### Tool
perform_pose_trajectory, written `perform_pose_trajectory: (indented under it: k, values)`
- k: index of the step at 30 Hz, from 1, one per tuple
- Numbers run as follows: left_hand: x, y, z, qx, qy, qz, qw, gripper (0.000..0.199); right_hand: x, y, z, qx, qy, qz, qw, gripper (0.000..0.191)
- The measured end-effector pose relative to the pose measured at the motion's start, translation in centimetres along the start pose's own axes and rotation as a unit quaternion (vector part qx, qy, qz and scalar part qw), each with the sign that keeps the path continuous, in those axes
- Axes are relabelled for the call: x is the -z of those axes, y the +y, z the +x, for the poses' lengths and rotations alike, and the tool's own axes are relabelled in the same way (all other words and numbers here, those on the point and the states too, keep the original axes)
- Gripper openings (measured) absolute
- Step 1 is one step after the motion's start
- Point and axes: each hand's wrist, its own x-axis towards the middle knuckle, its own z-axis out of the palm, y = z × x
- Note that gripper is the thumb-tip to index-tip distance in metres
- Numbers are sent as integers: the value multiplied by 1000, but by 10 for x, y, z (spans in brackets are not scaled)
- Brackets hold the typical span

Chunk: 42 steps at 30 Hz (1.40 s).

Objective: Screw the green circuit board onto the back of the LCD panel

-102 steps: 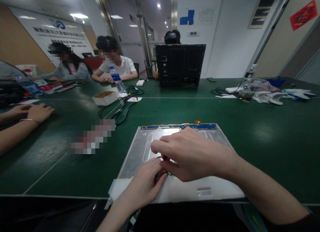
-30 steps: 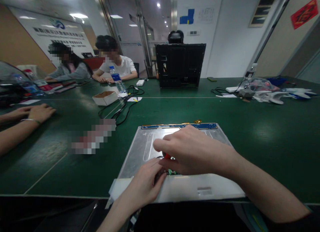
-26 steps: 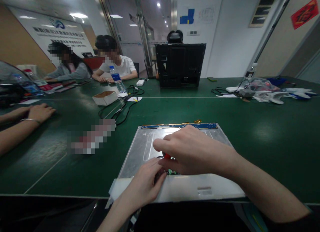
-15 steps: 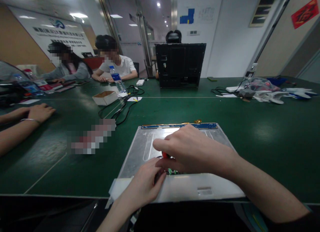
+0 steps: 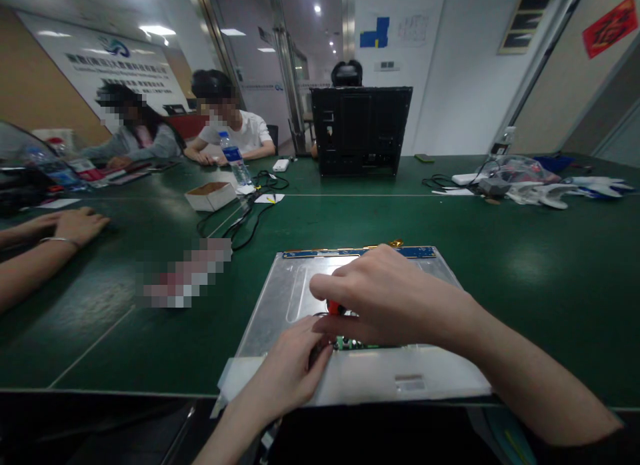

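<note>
Pinching a red tool (image 5: 334, 307), the right hand (image 5: 383, 297) adjoins the left hand (image 5: 295, 360) (grip unclear); wall lettering (image 5: 118, 65) is blurred.

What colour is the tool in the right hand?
The tool shows mostly red-orange, in the head view.

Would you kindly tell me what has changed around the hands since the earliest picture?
The right hand has shifted slightly forward, still holding the red tool, and more of the green board now shows. The left hand and panel stayed put.

Flat silver panel (image 5: 273, 311) beneath green circuit board (image 5: 346, 344) and red tool (image 5: 334, 307)
</note>
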Motion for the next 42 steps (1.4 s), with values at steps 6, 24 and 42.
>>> perform_pose_trajectory:
  k: [6,24,42]
  values:
    - [0,-1,0,5,0,-7,1000,12,4,0,-2,-9,0,-6,1000,19]
    - [56,-6,18,19,49,36,998,19,-21,62,-92,-282,261,179,906,26]
    - [19,-40,113,90,-124,63,986,6,-65,98,-136,-413,287,466,728,31]
